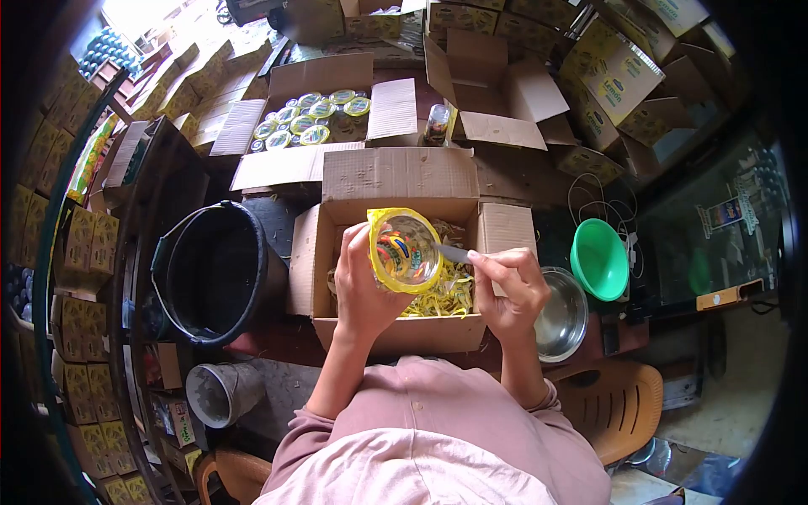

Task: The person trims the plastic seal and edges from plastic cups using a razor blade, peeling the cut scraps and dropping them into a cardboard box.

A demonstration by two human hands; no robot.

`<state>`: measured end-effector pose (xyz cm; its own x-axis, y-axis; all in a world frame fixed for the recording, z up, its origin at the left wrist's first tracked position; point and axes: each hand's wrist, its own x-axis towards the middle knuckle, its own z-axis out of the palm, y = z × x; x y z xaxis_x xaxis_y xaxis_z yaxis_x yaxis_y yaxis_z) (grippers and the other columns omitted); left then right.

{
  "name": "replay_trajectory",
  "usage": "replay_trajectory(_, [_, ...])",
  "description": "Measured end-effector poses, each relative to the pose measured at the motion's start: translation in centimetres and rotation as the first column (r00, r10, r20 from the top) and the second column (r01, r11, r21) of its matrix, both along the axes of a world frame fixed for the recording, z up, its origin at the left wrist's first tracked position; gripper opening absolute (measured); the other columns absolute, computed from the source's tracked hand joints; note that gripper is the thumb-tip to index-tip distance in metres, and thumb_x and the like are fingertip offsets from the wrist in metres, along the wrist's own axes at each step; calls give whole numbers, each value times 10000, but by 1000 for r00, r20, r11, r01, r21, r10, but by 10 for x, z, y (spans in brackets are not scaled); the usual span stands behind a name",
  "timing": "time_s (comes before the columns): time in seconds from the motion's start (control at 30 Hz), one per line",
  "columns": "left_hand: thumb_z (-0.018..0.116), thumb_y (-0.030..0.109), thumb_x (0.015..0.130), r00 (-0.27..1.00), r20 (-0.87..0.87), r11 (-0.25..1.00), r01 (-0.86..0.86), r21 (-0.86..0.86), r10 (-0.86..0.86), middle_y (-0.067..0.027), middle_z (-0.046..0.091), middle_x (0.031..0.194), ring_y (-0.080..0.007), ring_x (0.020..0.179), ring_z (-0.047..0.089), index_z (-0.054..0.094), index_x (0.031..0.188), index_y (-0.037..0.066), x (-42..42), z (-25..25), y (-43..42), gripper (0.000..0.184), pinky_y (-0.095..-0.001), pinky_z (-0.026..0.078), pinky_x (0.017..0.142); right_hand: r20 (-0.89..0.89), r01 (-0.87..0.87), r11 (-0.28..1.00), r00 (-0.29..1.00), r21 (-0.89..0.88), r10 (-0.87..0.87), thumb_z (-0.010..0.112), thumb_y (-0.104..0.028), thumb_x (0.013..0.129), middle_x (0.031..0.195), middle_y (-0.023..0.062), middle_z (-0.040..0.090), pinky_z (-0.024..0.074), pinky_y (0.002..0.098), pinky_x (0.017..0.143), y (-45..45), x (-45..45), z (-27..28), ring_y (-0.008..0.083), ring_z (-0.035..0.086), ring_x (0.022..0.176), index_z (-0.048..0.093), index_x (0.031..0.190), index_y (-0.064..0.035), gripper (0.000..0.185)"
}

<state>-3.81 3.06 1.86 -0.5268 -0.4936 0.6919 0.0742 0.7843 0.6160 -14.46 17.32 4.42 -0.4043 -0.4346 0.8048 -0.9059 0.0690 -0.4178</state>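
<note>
My left hand [360, 286] is closed around a clear plastic cup [410, 244] with a yellow rim and a printed label, tilted so that its round face points up at me. Between the fingers of my right hand [511, 290] is a small knife [454, 252], its grey blade against the right edge of the cup's rim. Below both hands stands an open cardboard box [400, 337], where thin yellow strips [446, 295] lie in a heap. The cup and my left hand hide part of the box's inside.
Behind are a carton [286, 178] of yellow-lidded cups, a jar [437, 124] and another open carton [505, 130]. A black bucket [273, 278] stands left; a metal bowl [572, 316] and green bowl [601, 261] are right. Stacked boxes line the sides.
</note>
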Motion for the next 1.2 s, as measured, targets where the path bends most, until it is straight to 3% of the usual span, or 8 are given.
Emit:
replay_trajectory(0.13, [794, 223, 540, 1000, -7, 995, -20, -102, 19, -150, 491, 1000, -296, 868, 534, 382, 1118, 72, 0, 4, -1, 726, -398, 461, 701, -185, -35, 996, 981, 77, 49, 663, 68, 590, 703, 13, 553, 458, 261, 547, 1, 2, 5, 154, 550, 635, 677, 825, -79, 277])
replay_trajectory(0.23, [784, 234, 558, 999, -25, 995, -28, -101, 26, -135, 493, 1009, -282, 870, 533, 389, 1113, 87, 0, 3, 0, 697, -397, 449, 707, -242, -41, 988, 967, 147, 77, 664, -27, 615, 749, 0, 571, 441, 267, 586, 2, 1, 4, 138, 538, 675, 668, 852, -72, 241])
replay_trajectory(0.43, [776, 225, 567, 997, 26, 984, -71, -166, 76, -107, 495, 1039, -257, 901, 517, 403, 1098, 100, 3, 5, 1, 660, -377, 405, 726, -260, -53, 982, 961, 179, 99, 664, 9, 587, 717, 10, 553, 461, 266, 583, -2, 2, 8, 149, 550, 677, 675, 844, -63, 267])
replay_trajectory(0.63, [776, 188, 547, 995, 26, 980, -87, -177, 93, -107, 493, 1042, -266, 905, 510, 412, 1082, 103, 5, 6, 3, 653, -392, 386, 746, -287, -47, 981, 953, 190, 101, 642, -46, 640, 746, -2, 562, 444, 266, 599, -2, 4, 7, 135, 530, 680, 666, 862, -66, 224])
replay_trajectory(0.73, [777, 178, 536, 995, 18, 980, -94, -178, 98, -107, 493, 1040, -270, 904, 509, 419, 1070, 100, 4, 6, 4, 648, -394, 385, 749, -272, -52, 982, 957, 180, 100, 652, 2, 606, 714, 11, 553, 449, 273, 600, -3, 5, 7, 155, 539, 675, 674, 841, -57, 244])
replay_trajectory(0.93, [760, 169, 553, 996, 12, 979, -90, -185, 94, -110, 493, 1040, -275, 898, 511, 433, 1058, 95, 5, 9, 6, 607, -399, 390, 750, -350, -58, 992, 932, 116, 95, 654, -14, 614, 701, 5, 543, 453, 279, 605, -8, 3, 4, 156, 537, 669, 678, 827, -58, 218])
replay_trajectory(1.03, [748, 163, 567, 996, 17, 978, -79, -190, 84, -112, 494, 1036, -279, 893, 514, 437, 1061, 91, 5, 4, 6, 588, -403, 398, 744, -344, -67, 987, 932, 149, 115, 639, -98, 652, 765, 3, 581, 451, 284, 659, -7, 2, 2, 133, 553, 728, 672, 879, -57, 233])
replay_trajectory(1.2, [734, 161, 585, 998, 11, 985, -60, -164, 63, -116, 497, 1028, -286, 890, 515, 443, 1062, 89, 5, 4, 8, 564, -403, 403, 744, -349, -76, 984, 928, 159, 128, 638, -100, 647, 767, 5, 581, 451, 286, 667, -10, -1, 4, 139, 554, 737, 670, 879, -58, 238])
